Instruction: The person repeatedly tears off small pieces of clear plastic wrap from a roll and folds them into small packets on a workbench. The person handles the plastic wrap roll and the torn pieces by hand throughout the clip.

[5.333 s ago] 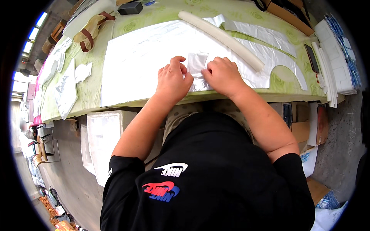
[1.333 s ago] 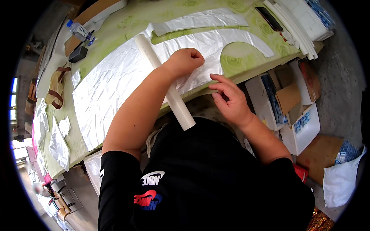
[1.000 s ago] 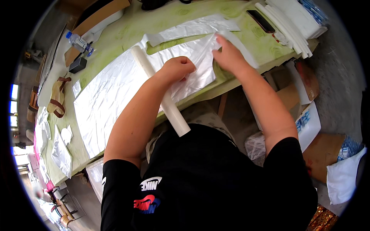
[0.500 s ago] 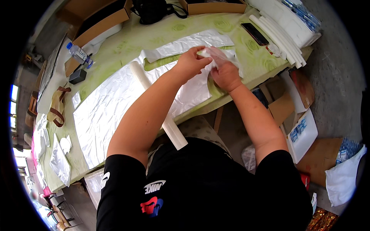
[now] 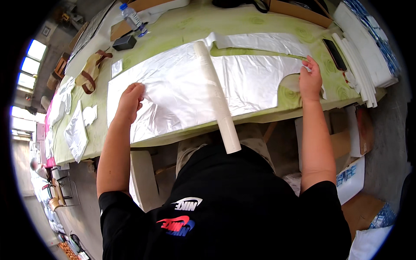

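A large, wrinkled silvery sheet (image 5: 169,97) is spread over the table, with a curved cutout at its right end. My left hand (image 5: 131,103) is closed on its left part, and creases fan out from the fingertips. At the far right end, my right hand (image 5: 311,81) has its fingers curled at the sheet's edge, thumb against the forefinger side. Between the hands a long whitish tube or roll (image 5: 214,93) lies across the sheet, its near end jutting past the table edge. A narrow silvery strip (image 5: 264,42) runs along the back.
A green patterned cloth (image 5: 182,26) covers the table. Beyond the right hand lie a dark phone (image 5: 334,54) and several white rods (image 5: 357,71). At the back left are a water bottle (image 5: 132,18) and a small black box (image 5: 124,43). Silvery pieces (image 5: 77,132) lie far left.
My hands, earlier close together with thin see-through film at the right end, are now wide apart. My left hand has moved to the sheet's left part. The view has shifted.
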`<move>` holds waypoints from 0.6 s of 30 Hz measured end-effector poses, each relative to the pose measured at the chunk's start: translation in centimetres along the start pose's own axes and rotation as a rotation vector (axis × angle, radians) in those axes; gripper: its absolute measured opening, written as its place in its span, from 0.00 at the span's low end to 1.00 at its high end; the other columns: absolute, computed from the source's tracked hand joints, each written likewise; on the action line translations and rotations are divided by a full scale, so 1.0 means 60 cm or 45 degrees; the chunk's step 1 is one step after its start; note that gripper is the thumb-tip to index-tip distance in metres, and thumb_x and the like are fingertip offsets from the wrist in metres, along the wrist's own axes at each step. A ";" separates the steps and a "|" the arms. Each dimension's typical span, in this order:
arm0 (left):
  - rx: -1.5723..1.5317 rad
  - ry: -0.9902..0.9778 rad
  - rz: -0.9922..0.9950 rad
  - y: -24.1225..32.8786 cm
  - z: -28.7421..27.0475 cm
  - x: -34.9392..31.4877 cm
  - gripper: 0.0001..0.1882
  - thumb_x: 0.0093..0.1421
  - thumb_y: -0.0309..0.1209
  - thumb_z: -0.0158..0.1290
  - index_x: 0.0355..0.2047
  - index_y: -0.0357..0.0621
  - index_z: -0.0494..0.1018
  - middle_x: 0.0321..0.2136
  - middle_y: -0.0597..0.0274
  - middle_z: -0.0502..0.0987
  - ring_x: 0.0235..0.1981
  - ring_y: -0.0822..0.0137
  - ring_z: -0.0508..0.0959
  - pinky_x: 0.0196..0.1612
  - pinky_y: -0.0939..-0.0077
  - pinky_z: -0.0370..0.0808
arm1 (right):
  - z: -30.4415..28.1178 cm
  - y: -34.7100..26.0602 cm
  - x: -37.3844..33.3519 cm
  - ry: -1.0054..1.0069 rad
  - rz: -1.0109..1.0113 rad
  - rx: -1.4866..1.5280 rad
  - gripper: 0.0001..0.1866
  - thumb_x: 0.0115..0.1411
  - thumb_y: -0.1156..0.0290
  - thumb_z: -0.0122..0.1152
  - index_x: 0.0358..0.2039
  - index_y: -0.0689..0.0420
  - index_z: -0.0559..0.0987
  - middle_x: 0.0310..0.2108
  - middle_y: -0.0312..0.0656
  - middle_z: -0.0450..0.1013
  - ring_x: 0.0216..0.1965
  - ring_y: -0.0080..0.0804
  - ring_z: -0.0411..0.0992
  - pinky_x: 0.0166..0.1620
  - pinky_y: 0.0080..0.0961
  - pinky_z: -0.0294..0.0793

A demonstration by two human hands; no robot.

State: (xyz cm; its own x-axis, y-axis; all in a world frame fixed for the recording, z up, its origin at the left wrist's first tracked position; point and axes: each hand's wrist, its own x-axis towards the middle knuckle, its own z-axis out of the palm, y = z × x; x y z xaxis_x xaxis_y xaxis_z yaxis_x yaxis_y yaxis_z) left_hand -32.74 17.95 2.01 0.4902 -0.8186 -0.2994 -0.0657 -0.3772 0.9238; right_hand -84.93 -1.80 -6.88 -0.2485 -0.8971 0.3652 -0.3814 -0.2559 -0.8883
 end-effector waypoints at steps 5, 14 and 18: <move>0.511 0.650 0.675 -0.044 0.008 0.022 0.13 0.60 0.26 0.57 0.46 0.40 0.74 0.40 0.64 0.76 0.34 0.73 0.73 0.38 0.79 0.73 | -0.003 0.008 0.005 0.031 -0.049 -0.062 0.20 0.59 0.74 0.59 0.54 0.54 0.78 0.42 0.35 0.78 0.30 0.24 0.71 0.40 0.24 0.74; 0.844 -0.347 0.823 -0.030 0.228 -0.051 0.39 0.62 0.32 0.53 0.71 0.43 0.52 0.63 0.49 0.68 0.67 0.51 0.64 0.70 0.52 0.54 | 0.034 -0.151 -0.179 -0.499 -0.661 -0.021 0.16 0.57 0.77 0.61 0.47 0.58 0.79 0.44 0.43 0.77 0.42 0.38 0.75 0.49 0.31 0.75; 1.142 -0.140 0.959 -0.060 0.247 -0.062 0.40 0.61 0.33 0.52 0.71 0.40 0.51 0.65 0.47 0.65 0.71 0.51 0.57 0.73 0.45 0.47 | 0.068 -0.230 -0.285 -0.912 -0.895 0.166 0.18 0.54 0.75 0.65 0.48 0.55 0.80 0.52 0.46 0.75 0.58 0.50 0.70 0.62 0.43 0.68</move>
State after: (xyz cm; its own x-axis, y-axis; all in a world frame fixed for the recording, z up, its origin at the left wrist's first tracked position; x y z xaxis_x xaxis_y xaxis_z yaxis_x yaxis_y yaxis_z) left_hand -47.20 15.92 -3.75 -0.0082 -0.9816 0.1908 -0.9165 0.0837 0.3911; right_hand -71.81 15.61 -1.98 0.6042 -0.5218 0.6022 -0.1246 -0.8083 -0.5754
